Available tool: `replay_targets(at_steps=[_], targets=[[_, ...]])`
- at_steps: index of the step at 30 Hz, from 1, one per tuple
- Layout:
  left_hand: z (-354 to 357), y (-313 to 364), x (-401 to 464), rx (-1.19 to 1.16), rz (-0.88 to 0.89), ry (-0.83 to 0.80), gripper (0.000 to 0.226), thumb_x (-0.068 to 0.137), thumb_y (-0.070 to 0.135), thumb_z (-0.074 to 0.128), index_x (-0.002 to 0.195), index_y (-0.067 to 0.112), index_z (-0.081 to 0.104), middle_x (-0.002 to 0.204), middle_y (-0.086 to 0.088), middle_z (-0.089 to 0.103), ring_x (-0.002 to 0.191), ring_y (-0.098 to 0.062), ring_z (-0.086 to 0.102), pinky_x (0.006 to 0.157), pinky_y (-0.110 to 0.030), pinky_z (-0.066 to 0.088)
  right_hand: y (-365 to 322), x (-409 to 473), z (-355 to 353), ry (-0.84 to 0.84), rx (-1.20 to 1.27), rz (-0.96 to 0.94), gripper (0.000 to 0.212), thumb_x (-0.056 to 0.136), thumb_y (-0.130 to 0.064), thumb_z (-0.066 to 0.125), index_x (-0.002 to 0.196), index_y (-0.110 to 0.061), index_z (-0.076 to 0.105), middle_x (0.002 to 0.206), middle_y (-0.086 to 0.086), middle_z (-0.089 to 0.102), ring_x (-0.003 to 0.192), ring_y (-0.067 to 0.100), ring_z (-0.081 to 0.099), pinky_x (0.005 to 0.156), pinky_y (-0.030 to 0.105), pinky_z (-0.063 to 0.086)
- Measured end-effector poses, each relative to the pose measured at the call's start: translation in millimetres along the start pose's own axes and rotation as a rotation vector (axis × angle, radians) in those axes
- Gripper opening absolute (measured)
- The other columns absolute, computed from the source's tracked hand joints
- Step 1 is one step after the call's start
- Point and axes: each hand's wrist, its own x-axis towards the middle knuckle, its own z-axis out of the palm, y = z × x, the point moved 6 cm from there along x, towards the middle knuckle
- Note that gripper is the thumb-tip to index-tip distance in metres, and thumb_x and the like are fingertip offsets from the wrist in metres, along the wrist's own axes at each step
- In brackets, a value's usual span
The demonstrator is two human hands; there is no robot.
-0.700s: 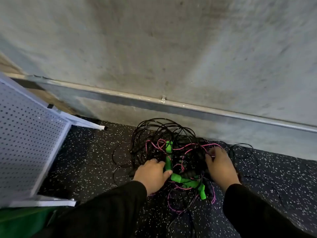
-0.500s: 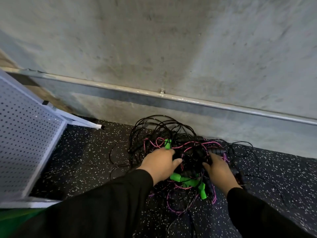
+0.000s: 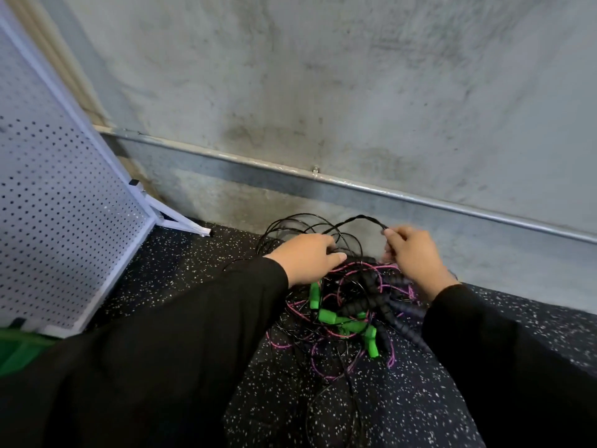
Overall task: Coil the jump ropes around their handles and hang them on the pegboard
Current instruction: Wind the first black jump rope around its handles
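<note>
A black rope loop is pinched by curled fingers of the left hand and right hand above the tangled jump ropes.

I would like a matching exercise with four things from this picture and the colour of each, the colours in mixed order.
Things:
1. perforated metal pegboard
2. smooth plastic handles
3. ribbed foam handles
4. thin striped cord

Colours:
A. pink
B. black
C. white
D. green

Pairs: 1-C, 2-D, 3-B, 4-A
</note>
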Motion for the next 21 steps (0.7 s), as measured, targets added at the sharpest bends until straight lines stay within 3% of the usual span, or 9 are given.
replay_targets(at_steps=[4,7,9,12,16,19,21], targets=[[-14.3,18.9,-37.3,-0.066,0.047,0.012,0.043,0.104,0.047,0.049,0.138,0.021,0.058,0.137,-0.005,0.062,0.124,-0.024,0.057,0.101,-0.032,0.045,-37.9,-46.5,-8.1,-0.15,0.463,0.103,0.019,0.105,-0.014,0.053,0.112,-0.001,0.065,0.071,0.003,0.057,0.062,0.015,0.062,0.064,0.026,0.061],[-22.5,24.3,-60.9,-0.123,0.059,0.034,0.045,0.104,0.048,0.049,0.141,0.022,0.056,0.142,-0.004,0.06,0.126,-0.022,0.057,0.098,-0.028,0.044,-67.5,-78.1,-14.1,-0.227,0.6,0.098,0.021,0.105,-0.012,0.052,0.116,0.0,0.064,0.069,0.002,0.055,0.059,0.014,0.057,0.072,0.033,0.062],[-27.8,25.0,-74.9,-0.169,0.06,0.061,0.047,0.104,0.048,0.049,0.142,0.022,0.056,0.137,-0.003,0.062,0.122,-0.023,0.06,0.089,-0.029,0.047,-84.3,-98.0,-18.0,-0.264,0.62,0.082,0.022,0.105,-0.009,0.049,0.118,0.001,0.064,0.071,0.003,0.055,0.058,0.013,0.055,0.08,0.038,0.057],[-34.4,24.0,-93.6,-0.244,0.069,0.142,0.042,0.104,0.047,0.048,0.135,0.022,0.061,0.122,-0.001,0.068,0.109,-0.024,0.066,0.072,-0.028,0.042,-101.5,-126.3,-19.8,-0.295,0.665,0.063,0.023,0.104,-0.003,0.045,0.116,-0.001,0.064,0.073,0.004,0.055,0.06,0.013,0.052,0.072,0.034,0.059],[-41.1,18.7,-113.8,-0.266,0.094,0.254,0.045,0.105,0.042,0.05,0.148,0.028,0.048,0.133,0.0,0.062,0.113,-0.019,0.061,0.089,-0.033,0.048,-109.5,-153.7,-13.6,-0.297,0.524,0.041,0.024,0.102,-0.002,0.044,0.12,-0.001,0.061,0.068,0.002,0.051,0.058,0.014,0.045,0.058,0.026,0.054],[-38.5,20.6,-124.4,-0.188,0.151,0.243,0.065,0.104,0.037,0.054,0.161,0.03,0.023,0.158,-0.004,0.041,0.138,-0.022,0.046,0.113,-0.037,0.038,-114.8,-172.7,-6.6,-0.351,0.455,0.014,0.024,0.102,-0.001,0.044,0.115,-0.005,0.063,0.069,0.003,0.052,0.061,0.014,0.048,0.066,0.03,0.056],[-33.3,25.7,-126.2,-0.147,0.2,0.216,0.064,0.105,0.034,0.054,0.161,0.027,0.024,0.16,-0.004,0.039,0.144,-0.022,0.039,0.117,-0.036,0.033,-124.6,-181.9,-3.6,-0.396,0.47,-0.003,0.024,0.102,0.0,0.043,0.109,-0.005,0.066,0.069,0.004,0.052,0.061,0.014,0.05,0.071,0.031,0.057]])
